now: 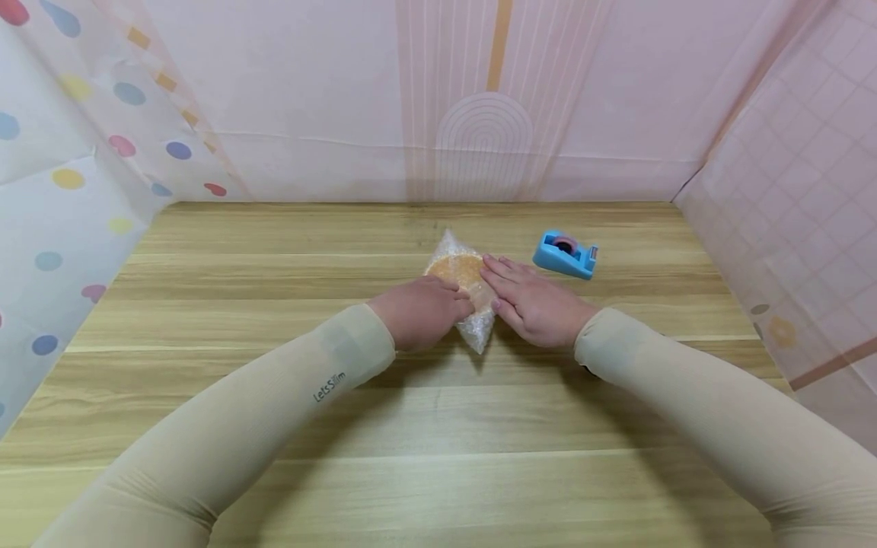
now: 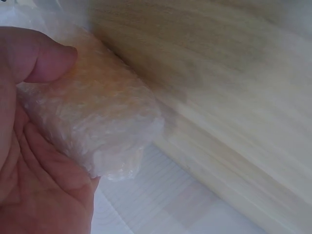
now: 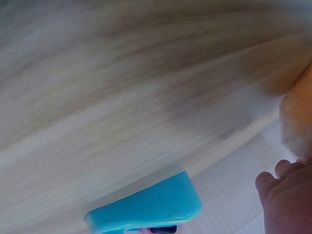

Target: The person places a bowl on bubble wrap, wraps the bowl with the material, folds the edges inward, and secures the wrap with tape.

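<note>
A round, flat orange thing wrapped in bubble wrap (image 1: pixel 457 268) lies near the middle of the table, the wrap's pointed ends sticking out to the far and near sides. My left hand (image 1: pixel 423 310) holds it from the left. In the left wrist view the thumb (image 2: pixel 51 61) lies over the wrapped bundle (image 2: pixel 105 102), and the other fingers are hidden behind it. From the right, my right hand (image 1: pixel 537 303) rests its nearly straight fingers on the bundle's edge. The right wrist view catches only part of that hand (image 3: pixel 290 200) beside the orange bundle (image 3: pixel 298 114).
A blue tape dispenser (image 1: pixel 565 255) with a roll of tape stands to the right, beyond my right hand; its side (image 3: pixel 151 204) shows in the right wrist view. The wood-grain table (image 1: pixel 438 426) meets a patterned wall covering (image 1: pixel 308 144) at the back and sides.
</note>
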Demonstrator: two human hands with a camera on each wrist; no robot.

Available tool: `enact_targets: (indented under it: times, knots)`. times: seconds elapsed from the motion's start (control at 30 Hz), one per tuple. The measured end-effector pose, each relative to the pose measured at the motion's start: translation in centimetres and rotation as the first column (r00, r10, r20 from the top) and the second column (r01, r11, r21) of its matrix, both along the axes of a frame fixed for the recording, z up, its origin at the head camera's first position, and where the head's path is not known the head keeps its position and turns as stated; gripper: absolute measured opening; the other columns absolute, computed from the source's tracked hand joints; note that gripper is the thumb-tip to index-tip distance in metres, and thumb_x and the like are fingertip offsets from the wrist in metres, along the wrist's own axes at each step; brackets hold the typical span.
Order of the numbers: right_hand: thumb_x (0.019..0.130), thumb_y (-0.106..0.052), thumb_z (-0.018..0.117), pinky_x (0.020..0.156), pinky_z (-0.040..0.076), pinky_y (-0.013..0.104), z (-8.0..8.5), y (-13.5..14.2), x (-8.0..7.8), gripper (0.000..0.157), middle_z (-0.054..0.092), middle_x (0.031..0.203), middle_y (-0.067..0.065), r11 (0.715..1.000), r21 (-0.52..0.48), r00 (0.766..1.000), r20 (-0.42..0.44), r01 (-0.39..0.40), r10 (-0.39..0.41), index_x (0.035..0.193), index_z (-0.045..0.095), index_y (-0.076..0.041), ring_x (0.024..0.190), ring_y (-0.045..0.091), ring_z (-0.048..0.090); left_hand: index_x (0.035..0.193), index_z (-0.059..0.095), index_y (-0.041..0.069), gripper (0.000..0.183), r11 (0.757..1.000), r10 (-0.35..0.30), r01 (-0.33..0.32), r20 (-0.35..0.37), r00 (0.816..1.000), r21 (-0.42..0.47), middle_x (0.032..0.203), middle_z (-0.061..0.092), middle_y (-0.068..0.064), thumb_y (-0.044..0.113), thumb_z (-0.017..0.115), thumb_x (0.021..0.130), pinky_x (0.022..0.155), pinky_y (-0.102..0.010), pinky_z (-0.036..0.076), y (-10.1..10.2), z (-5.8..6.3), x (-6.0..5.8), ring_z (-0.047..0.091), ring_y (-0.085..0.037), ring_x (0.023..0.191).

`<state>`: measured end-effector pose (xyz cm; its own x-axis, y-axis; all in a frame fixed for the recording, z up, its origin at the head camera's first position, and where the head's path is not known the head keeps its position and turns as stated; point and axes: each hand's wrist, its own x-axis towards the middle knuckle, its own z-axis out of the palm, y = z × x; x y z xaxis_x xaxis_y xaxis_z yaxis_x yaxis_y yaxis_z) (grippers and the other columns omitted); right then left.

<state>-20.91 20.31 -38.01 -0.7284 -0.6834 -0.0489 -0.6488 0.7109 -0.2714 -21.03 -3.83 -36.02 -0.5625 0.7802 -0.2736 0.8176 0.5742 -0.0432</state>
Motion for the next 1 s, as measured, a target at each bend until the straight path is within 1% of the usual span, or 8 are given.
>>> enact_targets:
  times: [0.13,0.27,0.33,0.43,0.57,0.7,0.87,1.0]
  knots:
    - [0.113,-0.032,0.040,0.134,0.016,0.052,0.02,0.01,0.06,0.063,0.014,0.177,0.013,1.000,0.002,1.000,0.001,0.004,-0.004,0.167,0.022,-0.003,0.164,0.036,0.013,0.120,0.059,0.012,0.018,1.000,0.004,-0.003,-0.016,1.000,0.022,0.126,0.073,-0.005,0.004,0.052,0.104,0.119,-0.046,0.045,0.17,0.15,-0.01,0.063,-0.027,0.128]
    - [0.114,-0.033,0.038,0.135,0.015,0.051,0.11,0.02,0.17,0.064,0.012,0.178,0.013,1.000,0.008,1.000,0.004,0.012,-0.013,0.167,0.021,-0.003,0.165,0.034,0.012,0.119,0.060,0.011,0.017,1.000,0.008,-0.007,-0.025,1.000,0.019,0.118,0.073,-0.005,0.006,0.055,0.104,0.114,-0.044,0.049,0.31,0.29,0.04,0.067,-0.027,0.119]
    - [0.114,-0.034,0.038,0.134,0.016,0.051,0.10,0.01,0.23,0.064,0.010,0.178,0.014,1.000,0.011,1.000,0.000,0.014,-0.014,0.167,0.020,-0.002,0.165,0.035,0.011,0.123,0.060,0.011,0.020,1.000,0.021,-0.020,-0.019,1.000,0.012,0.123,0.073,-0.007,0.007,0.055,0.104,0.115,-0.045,0.049,0.38,0.34,0.10,0.067,-0.029,0.121]
    - [0.114,-0.035,0.037,0.134,0.016,0.051,0.05,0.01,0.35,0.065,0.009,0.178,0.016,1.000,0.016,1.000,-0.004,0.013,-0.013,0.167,0.019,-0.001,0.165,0.034,0.010,0.132,0.058,0.011,0.028,0.999,0.047,-0.047,0.000,0.999,-0.005,0.133,0.071,-0.010,0.007,0.054,0.105,0.120,-0.046,0.044,0.51,0.40,0.18,0.064,-0.030,0.129]
    - [0.114,-0.039,0.038,0.134,0.016,0.051,0.00,0.02,0.50,0.069,0.008,0.177,0.017,1.000,0.016,1.000,-0.005,0.014,-0.014,0.167,0.016,-0.001,0.165,0.034,0.009,0.147,0.053,0.012,0.041,0.998,0.054,-0.054,0.008,0.999,-0.045,0.150,0.062,-0.010,0.007,0.051,0.106,0.130,-0.047,0.031,0.64,0.48,0.24,0.052,-0.029,0.146]
    - [0.112,-0.047,0.042,0.134,0.017,0.051,0.04,-0.07,0.55,0.077,0.007,0.178,0.017,0.999,0.021,1.000,-0.006,0.027,-0.027,0.167,0.015,-0.001,0.165,0.034,0.009,0.159,0.044,0.012,0.053,0.996,0.039,-0.039,-0.003,0.999,-0.085,0.162,0.051,-0.006,0.009,0.050,0.106,0.133,-0.048,0.022,0.75,0.49,0.20,0.040,-0.030,0.156]
    - [0.110,-0.050,0.045,0.134,0.017,0.050,0.00,-0.18,0.53,0.081,0.006,0.178,0.016,0.999,0.035,0.999,-0.011,0.040,-0.040,0.168,0.014,-0.002,0.165,0.033,0.009,0.162,0.041,0.013,0.056,0.994,0.040,-0.041,-0.011,0.999,-0.102,0.163,0.049,-0.005,0.011,0.050,0.106,0.133,-0.046,0.024,0.88,0.55,0.12,0.040,-0.030,0.156]
    - [0.110,-0.049,0.045,0.134,0.017,0.050,-0.10,-0.19,0.56,0.082,0.005,0.178,0.016,0.998,0.047,0.999,-0.015,0.041,-0.041,0.168,0.014,-0.001,0.166,0.033,0.008,0.163,0.039,0.012,0.058,0.994,0.050,-0.048,0.013,0.999,-0.101,0.165,0.047,-0.004,0.011,0.049,0.106,0.133,-0.046,0.025,0.85,0.55,0.09,0.040,-0.030,0.156]
